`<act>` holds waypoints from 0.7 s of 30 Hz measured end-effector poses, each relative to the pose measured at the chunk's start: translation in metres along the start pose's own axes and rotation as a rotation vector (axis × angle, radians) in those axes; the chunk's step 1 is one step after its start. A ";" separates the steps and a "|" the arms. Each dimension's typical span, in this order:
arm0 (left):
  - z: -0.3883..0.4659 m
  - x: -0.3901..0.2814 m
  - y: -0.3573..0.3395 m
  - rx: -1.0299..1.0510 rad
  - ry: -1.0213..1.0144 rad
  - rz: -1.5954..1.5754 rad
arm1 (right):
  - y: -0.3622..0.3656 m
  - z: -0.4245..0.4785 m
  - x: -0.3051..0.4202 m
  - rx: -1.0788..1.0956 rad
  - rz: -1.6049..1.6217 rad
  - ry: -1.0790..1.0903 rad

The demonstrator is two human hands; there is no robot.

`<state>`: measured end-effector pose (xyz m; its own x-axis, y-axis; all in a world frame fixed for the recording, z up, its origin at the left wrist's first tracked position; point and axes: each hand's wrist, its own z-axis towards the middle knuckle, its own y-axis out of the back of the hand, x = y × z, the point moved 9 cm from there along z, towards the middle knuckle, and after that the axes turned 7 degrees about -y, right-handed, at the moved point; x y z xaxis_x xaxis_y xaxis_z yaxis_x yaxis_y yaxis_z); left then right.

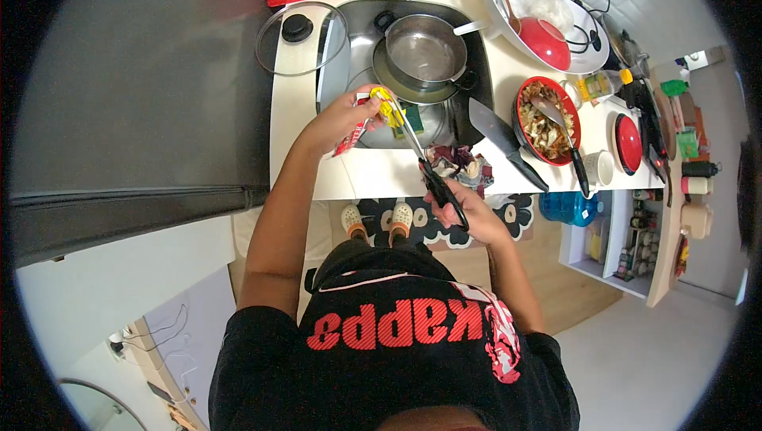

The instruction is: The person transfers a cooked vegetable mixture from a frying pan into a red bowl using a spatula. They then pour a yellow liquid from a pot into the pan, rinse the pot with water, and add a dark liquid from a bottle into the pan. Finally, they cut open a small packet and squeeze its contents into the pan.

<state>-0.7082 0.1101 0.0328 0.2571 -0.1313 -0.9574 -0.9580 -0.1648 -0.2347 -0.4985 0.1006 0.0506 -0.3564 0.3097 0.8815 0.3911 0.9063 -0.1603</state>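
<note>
My left hand (342, 118) pinches a red-and-white packet (350, 139) with a crumpled yellow part (386, 105) at its top, above the near left of the sink. In my right hand (470, 212) are kitchen scissors (424, 160) with black handles, their blades reaching up to the yellow part. Whether the blades are apart there is too small to tell. Under the blades, a green-and-yellow sponge (411, 121) lies in the sink (479, 97). A crumpled patterned cloth (461, 166) sits at the counter's front edge, just beyond my right hand.
A metal pot (425, 50) rests in a wider pan inside the sink. A glass lid (297, 53) lies left. To the right are a large knife (494, 127), a bowl of cooked food (545, 127), a white mug (598, 168) and a large white basin (580, 20) holding dishes.
</note>
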 end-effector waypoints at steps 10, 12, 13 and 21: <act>-0.002 -0.020 -0.021 -0.061 -0.216 -0.321 | 0.001 0.015 0.004 -0.010 0.035 -0.005; -0.002 -0.025 -0.018 -0.023 -0.192 -0.266 | -0.002 0.015 0.010 0.017 0.069 0.012; -0.003 -0.029 -0.019 -0.004 -0.179 -0.238 | -0.003 0.015 0.012 0.040 0.100 0.026; -0.009 -0.037 -0.022 0.052 -0.091 -0.054 | -0.001 0.027 0.013 -0.002 0.072 0.053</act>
<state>-0.6952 0.1098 0.0748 0.2986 -0.0344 -0.9538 -0.9489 -0.1179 -0.2928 -0.5259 0.1117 0.0498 -0.2820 0.3582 0.8900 0.4154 0.8818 -0.2233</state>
